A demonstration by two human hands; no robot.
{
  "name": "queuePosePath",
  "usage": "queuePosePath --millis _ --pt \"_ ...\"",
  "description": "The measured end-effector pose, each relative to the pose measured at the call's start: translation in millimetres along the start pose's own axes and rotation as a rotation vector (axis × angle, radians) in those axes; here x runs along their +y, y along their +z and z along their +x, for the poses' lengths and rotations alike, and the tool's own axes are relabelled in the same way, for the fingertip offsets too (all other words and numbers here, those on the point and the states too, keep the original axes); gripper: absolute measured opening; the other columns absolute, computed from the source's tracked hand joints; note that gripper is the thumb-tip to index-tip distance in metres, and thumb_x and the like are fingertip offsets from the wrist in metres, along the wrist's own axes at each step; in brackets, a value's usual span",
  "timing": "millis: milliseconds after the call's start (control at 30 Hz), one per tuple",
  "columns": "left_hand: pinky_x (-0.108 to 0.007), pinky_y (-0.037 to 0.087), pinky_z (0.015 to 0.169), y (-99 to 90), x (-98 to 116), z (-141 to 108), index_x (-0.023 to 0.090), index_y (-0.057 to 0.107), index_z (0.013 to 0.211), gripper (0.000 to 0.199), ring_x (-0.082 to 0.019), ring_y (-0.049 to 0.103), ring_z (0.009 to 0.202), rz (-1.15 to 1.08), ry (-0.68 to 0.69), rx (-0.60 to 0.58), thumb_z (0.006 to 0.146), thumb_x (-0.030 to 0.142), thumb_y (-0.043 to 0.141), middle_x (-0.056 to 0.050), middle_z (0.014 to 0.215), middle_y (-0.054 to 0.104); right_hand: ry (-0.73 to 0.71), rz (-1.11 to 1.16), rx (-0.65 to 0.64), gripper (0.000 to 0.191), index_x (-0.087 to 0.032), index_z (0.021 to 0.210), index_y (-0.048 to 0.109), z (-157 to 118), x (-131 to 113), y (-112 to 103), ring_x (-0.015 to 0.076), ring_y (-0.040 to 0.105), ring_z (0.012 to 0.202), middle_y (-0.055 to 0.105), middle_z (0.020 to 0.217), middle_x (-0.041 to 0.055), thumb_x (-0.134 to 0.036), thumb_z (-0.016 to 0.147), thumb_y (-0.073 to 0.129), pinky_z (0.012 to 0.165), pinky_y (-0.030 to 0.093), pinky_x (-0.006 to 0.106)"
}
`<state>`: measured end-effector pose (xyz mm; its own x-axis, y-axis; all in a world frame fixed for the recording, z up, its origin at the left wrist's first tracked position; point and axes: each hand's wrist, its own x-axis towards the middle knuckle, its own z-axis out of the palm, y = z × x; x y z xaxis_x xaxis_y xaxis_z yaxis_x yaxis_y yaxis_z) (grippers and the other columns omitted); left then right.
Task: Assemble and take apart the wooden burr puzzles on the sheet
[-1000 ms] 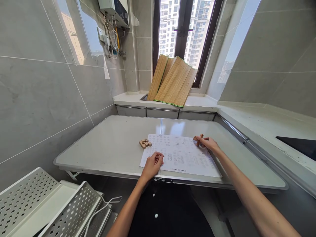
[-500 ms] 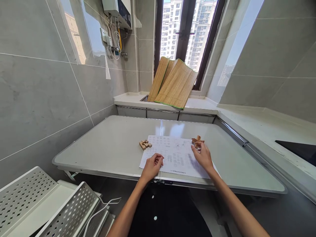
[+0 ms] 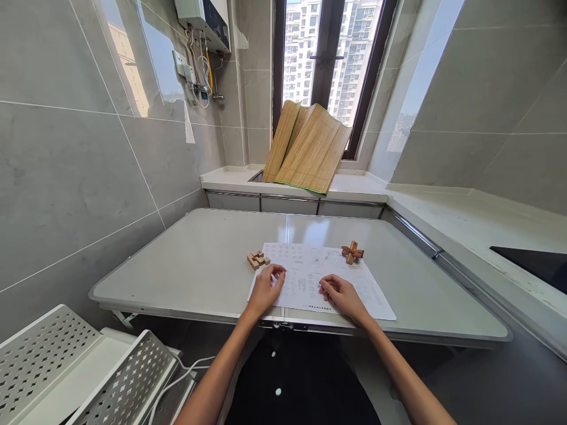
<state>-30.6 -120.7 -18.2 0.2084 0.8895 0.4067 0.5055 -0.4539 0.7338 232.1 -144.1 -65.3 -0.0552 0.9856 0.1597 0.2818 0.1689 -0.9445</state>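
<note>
A printed paper sheet (image 3: 310, 277) lies on the grey folding table (image 3: 199, 265). My left hand (image 3: 266, 289) rests on the sheet's left part with loosely curled fingers and holds nothing. My right hand (image 3: 343, 295) lies on the sheet near its front edge, fingers apart, also holding nothing. An assembled wooden cross puzzle (image 3: 352, 252) stands on the sheet's far right corner, apart from my right hand. A small cluster of wooden puzzle pieces (image 3: 257, 259) sits on the table just left of the sheet, a little beyond my left hand.
A bamboo mat (image 3: 308, 147) leans against the window on the back counter. A white counter (image 3: 465, 218) runs along the right with a dark cooktop (image 3: 535, 265). Perforated white metal shelves (image 3: 88, 372) and a cable sit on the floor at lower left.
My right hand let go of the wooden cross puzzle at the sheet's far right corner and drew back onto the paper's front edge. My left hand shifted slightly forward on the sheet.
</note>
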Motion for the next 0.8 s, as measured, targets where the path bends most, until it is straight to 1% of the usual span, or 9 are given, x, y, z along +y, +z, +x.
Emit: queuePosePath --millis 67,100,133,167,267,333,533,633,800 --pt "-0.041 0.046 0.097 -7.5 -8.9 14.1 0.021 0.063 0.104 0.017 -0.027 0.059 0.108 0.187 0.056 0.14 0.094 0.033 0.055 -0.009 0.11 0.068 -0.007 -0.005 0.014 0.043 -0.021 0.092 0.065 -0.5 -2.2 0.9 0.0182 0.065 0.063 0.074 0.081 0.0051 -0.064 0.09 0.06 0.061 0.047 0.03" --pt "-0.044 0.044 0.101 -11.0 -15.0 21.0 0.021 0.062 0.109 0.021 -0.03 0.055 0.114 0.274 0.053 0.198 0.092 0.032 0.058 -0.01 0.116 0.066 -0.01 -0.008 0.019 0.043 -0.021 0.091 0.065 -0.8 -3.3 1.3 0.0183 0.065 0.063 0.074 0.08 0.005 -0.064 0.09 0.06 0.062 0.047 0.03" --pt "-0.047 0.043 0.102 -14.1 -22.0 27.4 0.02 0.061 0.115 0.028 -0.033 0.052 0.118 0.351 0.034 0.228 0.089 0.033 0.062 -0.012 0.121 0.063 -0.013 -0.015 0.023 0.042 -0.022 0.091 0.065 -1.2 -4.3 1.6 0.0184 0.065 0.063 0.074 0.08 0.0048 -0.063 0.09 0.06 0.063 0.048 0.03" --pt "-0.049 0.042 0.103 -16.6 -29.6 33.3 0.02 0.058 0.12 0.038 -0.035 0.049 0.122 0.411 0.004 0.232 0.086 0.035 0.066 -0.014 0.127 0.061 -0.015 -0.023 0.026 0.042 -0.022 0.09 0.066 -1.5 -5.2 1.8 0.0185 0.065 0.063 0.074 0.079 0.0047 -0.063 0.09 0.06 0.064 0.048 0.031" --pt "-0.051 0.039 0.107 -20.8 -51.7 47.1 0.018 0.052 0.131 0.061 -0.039 0.045 0.129 0.507 -0.051 0.171 0.08 0.042 0.074 -0.016 0.136 0.056 -0.019 -0.039 0.028 0.041 -0.022 0.089 0.066 -2.2 -6.7 1.7 0.0186 0.065 0.063 0.074 0.078 0.0042 -0.062 0.091 0.059 0.067 0.049 0.032" --pt "-0.052 0.037 0.108 -21.8 -63.1 53.3 0.018 0.05 0.134 0.065 -0.04 0.045 0.131 0.53 -0.066 0.137 0.08 0.047 0.073 -0.017 0.138 0.056 -0.018 -0.039 0.029 0.04 -0.022 0.09 0.066 -2.7 -7.4 1.3 0.0185 0.065 0.063 0.075 0.079 0.004 -0.061 0.091 0.059 0.068 0.049 0.032" --pt "-0.05 0.042 0.104 -28.7 -83.2 63.3 0.018 0.049 0.135 0.067 -0.038 0.054 0.123 0.538 -0.042 0.056 0.082 0.053 0.071 -0.017 0.132 0.062 -0.009 -0.046 0.036 0.041 -0.022 0.09 0.066 -3.2 -10.1 -0.8 0.0184 0.065 0.063 0.074 0.079 0.0044 -0.063 0.091 0.059 0.065 0.048 0.031" --pt "-0.048 0.044 0.102 -34.3 -91.0 65.7 0.018 0.049 0.134 0.063 -0.036 0.057 0.119 0.538 -0.014 0.01 0.085 0.052 0.069 -0.016 0.129 0.064 0.007 -0.058 0.046 0.043 -0.022 0.09 0.066 -3.9 -10.6 -2.0 0.0188 0.065 0.064 0.075 0.08 0.0048 -0.065 0.09 0.058 0.064 0.048 0.03" --pt "-0.045 0.045 0.1 -41.7 -97.8 68.2 0.02 0.052 0.133 0.057 -0.033 0.058 0.117 0.526 0.038 -0.056 0.087 0.05 0.068 -0.014 0.129 0.065 0.044 -0.075 0.051 0.04 -0.022 0.091 0.066 -5.9 -10.1 -3.4 0.0179 0.063 0.065 0.074 0.081 0.0053 -0.061 0.092 0.059 0.062 0.046 0.029"
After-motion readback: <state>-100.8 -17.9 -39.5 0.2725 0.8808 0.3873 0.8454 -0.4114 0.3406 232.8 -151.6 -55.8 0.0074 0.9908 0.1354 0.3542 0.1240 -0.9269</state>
